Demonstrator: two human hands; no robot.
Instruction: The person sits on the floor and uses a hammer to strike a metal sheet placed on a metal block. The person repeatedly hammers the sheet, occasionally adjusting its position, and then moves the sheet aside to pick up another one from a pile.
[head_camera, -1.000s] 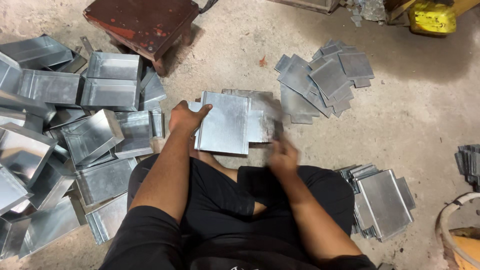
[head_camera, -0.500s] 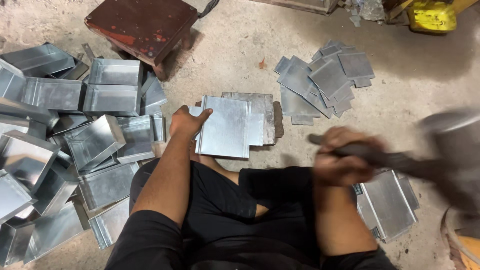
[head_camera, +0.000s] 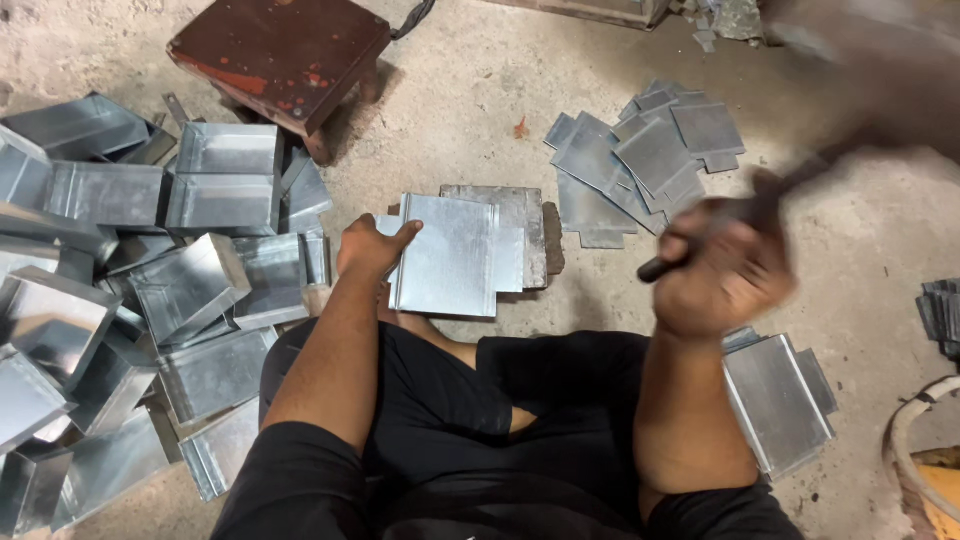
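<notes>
Head view: folded metal trays (head_camera: 225, 175) piled.

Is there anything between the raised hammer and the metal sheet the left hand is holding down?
Nothing visible. The right hand holds the hammer up in open air, right of the sheet. The left hand presses only the sheet's left edge, leaving the rest bare.

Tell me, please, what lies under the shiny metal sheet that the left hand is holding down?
Under the shiny metal sheet, steadied by the left hand, lies a duller grey slab, showing along the sheet's top and right edges. How far it reaches beneath, and anything else there, is covered.
</notes>
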